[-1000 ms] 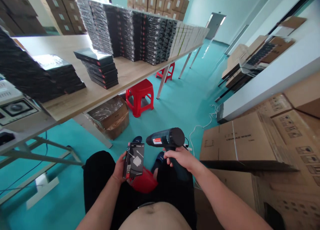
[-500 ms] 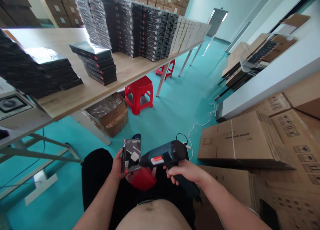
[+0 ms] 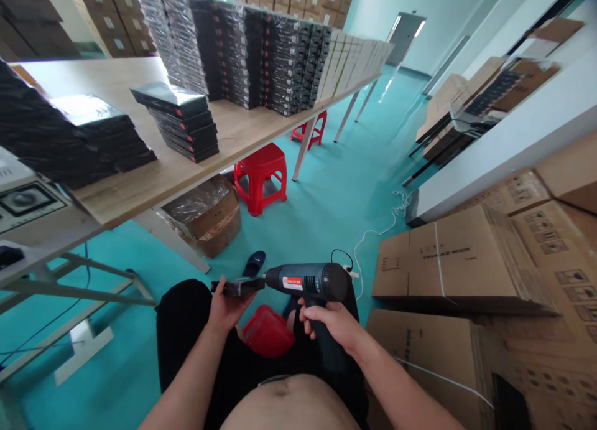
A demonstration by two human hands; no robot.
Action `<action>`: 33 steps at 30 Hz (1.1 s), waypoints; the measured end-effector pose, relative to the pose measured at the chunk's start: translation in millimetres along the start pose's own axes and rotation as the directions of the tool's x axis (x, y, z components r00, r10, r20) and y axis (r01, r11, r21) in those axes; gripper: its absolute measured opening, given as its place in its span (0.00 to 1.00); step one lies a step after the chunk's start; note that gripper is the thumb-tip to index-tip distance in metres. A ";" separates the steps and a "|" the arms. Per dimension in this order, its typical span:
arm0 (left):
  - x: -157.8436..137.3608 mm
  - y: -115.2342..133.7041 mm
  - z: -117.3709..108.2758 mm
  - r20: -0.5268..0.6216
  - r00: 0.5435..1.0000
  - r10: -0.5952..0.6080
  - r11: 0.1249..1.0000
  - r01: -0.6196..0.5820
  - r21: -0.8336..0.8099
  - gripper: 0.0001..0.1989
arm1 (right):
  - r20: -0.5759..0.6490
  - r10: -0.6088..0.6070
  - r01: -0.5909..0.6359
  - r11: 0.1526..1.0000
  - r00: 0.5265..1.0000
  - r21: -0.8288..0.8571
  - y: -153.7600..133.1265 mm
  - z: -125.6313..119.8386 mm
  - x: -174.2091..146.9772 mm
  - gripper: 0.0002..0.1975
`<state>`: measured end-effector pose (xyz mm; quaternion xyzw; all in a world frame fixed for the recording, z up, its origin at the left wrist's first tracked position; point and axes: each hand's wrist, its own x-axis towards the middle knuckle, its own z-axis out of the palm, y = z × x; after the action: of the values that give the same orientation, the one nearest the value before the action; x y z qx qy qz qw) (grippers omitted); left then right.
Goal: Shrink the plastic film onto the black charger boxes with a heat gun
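Note:
My left hand (image 3: 229,310) grips a flat black box (image 3: 239,286) above my lap, its narrow edge turned toward me. In my right hand (image 3: 326,321) is a dark heat gun (image 3: 305,280) with a red-and-white label, my fingers wrapped round its handle. The gun's nozzle points left and ends right at the box's right end; whether they touch I cannot tell. Below the box, between my legs, is a red plastic stool (image 3: 268,331). The box's printed front is mostly hidden at this angle.
A wooden table (image 3: 261,122) on the left carries a small stack of black boxes (image 3: 186,122) and tall rows of wrapped boxes (image 3: 242,53). A red stool (image 3: 261,175) and an open carton (image 3: 205,215) stand by it. Flattened cartons (image 3: 448,256) and a white cable (image 3: 366,234) lie right.
The box has tipped from showing its printed face to lying nearly edge-on. The heat gun has turned to a more level position, its nozzle now at the box's right end.

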<state>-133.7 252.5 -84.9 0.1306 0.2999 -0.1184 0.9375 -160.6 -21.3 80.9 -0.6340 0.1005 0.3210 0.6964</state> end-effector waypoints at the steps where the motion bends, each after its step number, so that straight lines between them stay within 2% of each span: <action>1: -0.3 0.2 -0.8 -0.001 1.000 -0.001 1.000 0.001 0.000 0.19 | -0.001 0.010 -0.010 1.000 1.000 -0.014 0.1 -1.0 0.8 0.14; 5: 0.5 -0.1 -2.3 0.016 1.000 0.000 1.000 0.001 -0.011 0.17 | 0.094 0.020 -0.018 1.000 0.995 -0.021 1.6 -3.0 -0.3 0.14; 8: 1.4 -0.5 -2.1 -0.009 1.000 -0.002 1.000 0.001 -0.019 0.19 | 0.044 -0.026 0.027 0.999 0.999 -0.018 2.3 -0.8 -0.4 0.14; 10: 1.6 -0.5 -2.2 -0.029 1.000 -0.001 1.000 0.001 -0.015 0.20 | 0.013 0.005 -0.005 0.999 1.000 -0.040 1.7 0.4 -0.4 0.14; 12: 1.6 -0.2 -2.3 -0.025 1.000 0.007 1.000 -0.007 -0.009 0.18 | 0.052 0.044 -0.040 0.997 0.998 -0.066 0.7 1.6 -0.9 0.13; 14: 1.4 0.1 -2.0 -0.015 1.000 0.015 1.000 -0.015 -0.007 0.17 | 0.103 0.026 -0.019 0.997 0.994 -0.070 -0.1 3.4 -1.3 0.12; 17: 0.8 0.1 -0.1 -0.055 0.998 0.002 1.000 -0.003 -0.018 0.18 | 0.045 -0.031 0.033 0.998 0.998 -0.048 -1.9 5.7 -0.1 0.12; 19: 0.7 0.0 1.1 -0.086 0.996 -0.010 1.000 0.008 -0.024 0.19 | 0.002 -0.008 0.009 0.998 1.000 -0.069 -3.3 6.6 0.8 0.13; 22: 2.7 -0.1 0.6 -0.088 0.996 -0.007 1.000 0.005 -0.015 0.17 | 0.104 0.039 -0.025 0.991 0.994 -0.130 -3.2 10.8 0.7 0.10; 24: 4.9 -0.2 -0.9 -0.084 0.996 0.007 1.000 -0.007 -0.006 0.15 | 0.175 0.004 0.015 0.994 0.985 -0.109 -2.1 16.6 1.2 0.11; 27: 6.5 -0.7 -2.3 -0.098 0.995 0.031 0.999 -0.032 -0.008 0.14 | 0.120 -0.080 0.084 0.996 0.990 -0.028 -3.1 24.1 4.3 0.13; 29: 5.3 -0.9 -1.8 -0.112 0.993 0.027 1.000 -0.028 -0.008 0.15 | 0.076 -0.070 0.072 0.997 0.995 -0.029 -6.4 24.5 5.6 0.13; 33: 2.5 -0.8 1.0 -0.067 0.998 -0.017 1.000 0.017 0.001 0.18 | 0.208 0.020 -0.001 0.996 0.978 -0.091 -10.4 21.0 2.6 0.13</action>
<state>-131.5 251.1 -85.7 0.1325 0.3322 -0.1223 0.9258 -158.3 -0.5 91.7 -0.6273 0.0157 0.3936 0.6718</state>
